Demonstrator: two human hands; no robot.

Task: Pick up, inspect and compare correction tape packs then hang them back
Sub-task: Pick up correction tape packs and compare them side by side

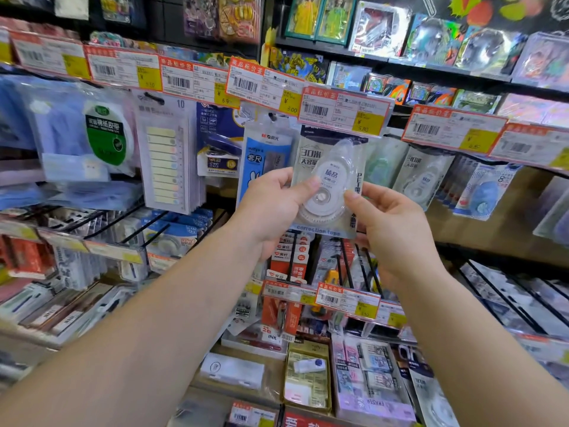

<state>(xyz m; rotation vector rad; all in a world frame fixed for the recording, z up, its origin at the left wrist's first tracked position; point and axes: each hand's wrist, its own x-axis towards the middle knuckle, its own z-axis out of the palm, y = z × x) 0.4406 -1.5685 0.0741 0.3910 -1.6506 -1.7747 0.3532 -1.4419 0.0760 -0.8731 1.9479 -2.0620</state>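
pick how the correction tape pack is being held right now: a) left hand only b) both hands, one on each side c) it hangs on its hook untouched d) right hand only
b: the left hand and the right hand pinch opposite sides of the correction tape pack.

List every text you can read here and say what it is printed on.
"correction tape": held pack, gripped by left hand and right hand.
"M&G": blue ruler pack.
"10": sticky-tab pack.
"5.80": yellow price tag.
"ERASER", upside down: bottom pack.
Barcodes and small print: too blurred.
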